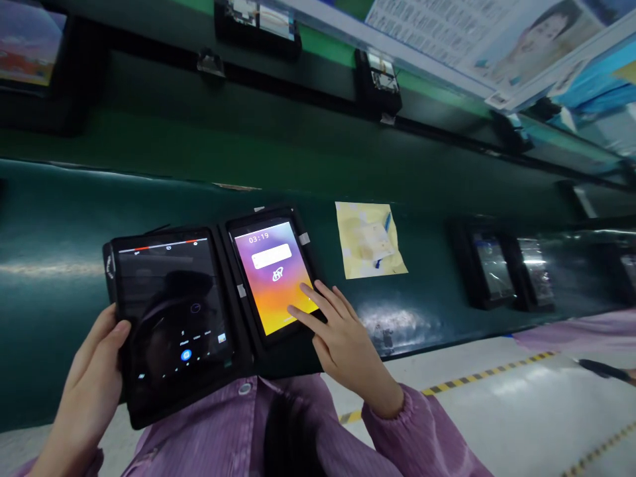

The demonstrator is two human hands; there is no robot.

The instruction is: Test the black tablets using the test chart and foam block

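Note:
My left hand (97, 354) grips the left edge of a black-cased tablet (169, 305), thumb on its front. Its dark screen shows a camera app with a blue round button and small icons. Right beside it lies a second tablet (271, 278) in a black holder, lit purple to yellow, reading 03:19 above a white box and a logo. Over that screen's lower right part is my right hand (342, 338), fingers spread, fingertips at the glass. Whether they press on it I cannot tell.
A yellow sheet (350, 258) with a small packet and a blue pen lies to the right. Black holders with devices (489, 265) stand farther right on the green bench. More devices (380, 79) sit along the back rail. Striped floor tape (489, 374) and another person's sleeve (576, 331) show at right.

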